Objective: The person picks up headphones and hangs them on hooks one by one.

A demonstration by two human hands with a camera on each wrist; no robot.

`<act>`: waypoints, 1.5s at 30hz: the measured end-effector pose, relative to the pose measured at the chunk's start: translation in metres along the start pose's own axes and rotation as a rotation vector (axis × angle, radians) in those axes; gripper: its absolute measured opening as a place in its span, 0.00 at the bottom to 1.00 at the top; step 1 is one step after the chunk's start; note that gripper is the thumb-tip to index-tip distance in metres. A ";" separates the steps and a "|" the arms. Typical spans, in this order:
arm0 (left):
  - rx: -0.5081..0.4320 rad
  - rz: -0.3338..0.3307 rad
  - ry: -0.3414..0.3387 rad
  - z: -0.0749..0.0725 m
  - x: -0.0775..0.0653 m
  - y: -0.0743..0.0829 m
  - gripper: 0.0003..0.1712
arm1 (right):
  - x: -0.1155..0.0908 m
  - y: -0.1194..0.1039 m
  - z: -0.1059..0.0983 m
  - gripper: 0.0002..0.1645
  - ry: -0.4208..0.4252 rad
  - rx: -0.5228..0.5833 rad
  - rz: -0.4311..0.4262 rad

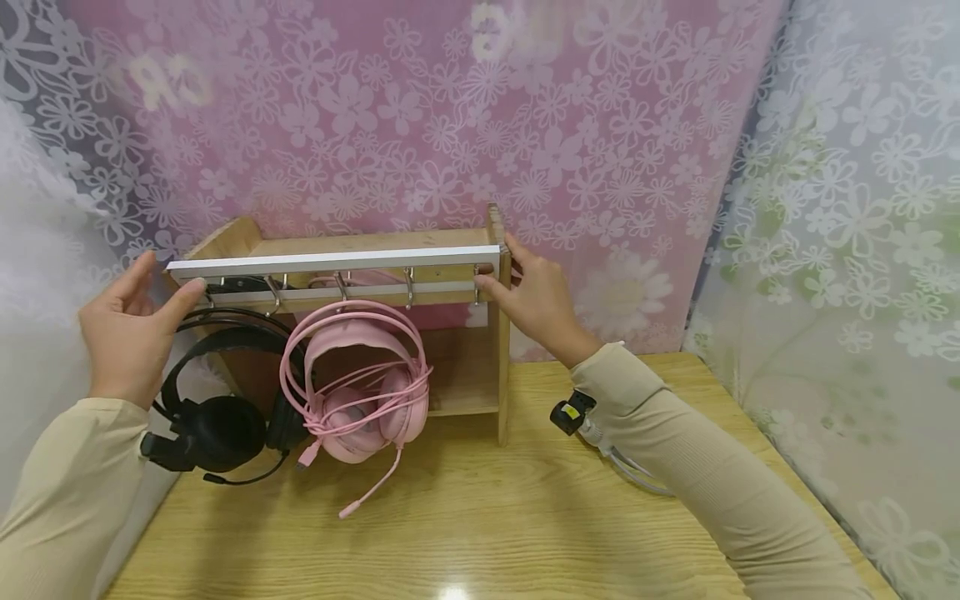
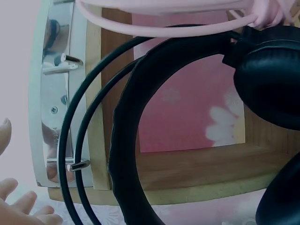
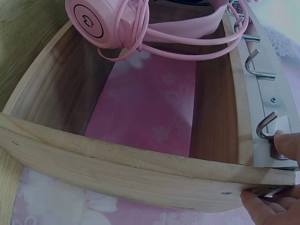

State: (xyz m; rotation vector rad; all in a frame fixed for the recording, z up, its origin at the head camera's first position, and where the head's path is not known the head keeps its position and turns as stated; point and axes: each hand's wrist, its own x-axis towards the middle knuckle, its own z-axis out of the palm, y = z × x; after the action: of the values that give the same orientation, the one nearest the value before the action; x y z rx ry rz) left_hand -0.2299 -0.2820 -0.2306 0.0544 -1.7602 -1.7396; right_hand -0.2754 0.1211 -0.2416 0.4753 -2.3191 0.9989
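- Table (image 1: 465,517): bears the wooden shelf (image 1: 502,358); a hard forward tug might slide or tip it.
- Shelf: an open-fronted box with an opening through its back; the headsets hang before its front.
- Hook rail (image 1: 330,263): runs along the shelf's upper front edge; its fastening is unclear. If loose, uneven pressure could pull one end away.
- Black headset (image 1: 225,433) and pink headset (image 1: 360,408): hang side by side from the rail's left and middle; a jolt could knock them together or off their hooks.
- Right hand (image 1: 540,304): narrow grip on the rail's right end, thumb in front, fingers outside the side panel.
- Left hand (image 1: 131,337): spread wide by the left end, gripping nothing; thumb contact uncertain.
- Bare hook (image 1: 409,287): right of the pink headset.
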 end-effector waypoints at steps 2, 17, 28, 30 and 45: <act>0.020 -0.016 0.000 0.001 0.005 0.000 0.40 | 0.000 0.000 0.000 0.44 -0.004 0.005 0.000; 0.061 -0.042 0.078 0.014 0.019 -0.010 0.39 | 0.000 0.000 -0.001 0.44 -0.001 0.019 0.011; 0.018 -0.069 0.113 0.012 0.024 -0.014 0.39 | 0.000 0.000 0.000 0.44 0.006 0.018 -0.012; 0.035 -0.086 0.112 0.010 0.025 -0.013 0.40 | 0.000 0.001 0.000 0.44 0.005 0.027 -0.013; 0.458 -0.167 0.006 -0.001 0.033 0.003 0.47 | 0.000 0.000 -0.001 0.45 0.011 -0.006 -0.023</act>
State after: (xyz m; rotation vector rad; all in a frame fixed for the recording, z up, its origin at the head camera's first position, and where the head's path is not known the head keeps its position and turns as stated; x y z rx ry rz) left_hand -0.2542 -0.2977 -0.2146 0.4120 -2.1677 -1.4063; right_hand -0.2754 0.1219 -0.2414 0.4922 -2.3007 0.9811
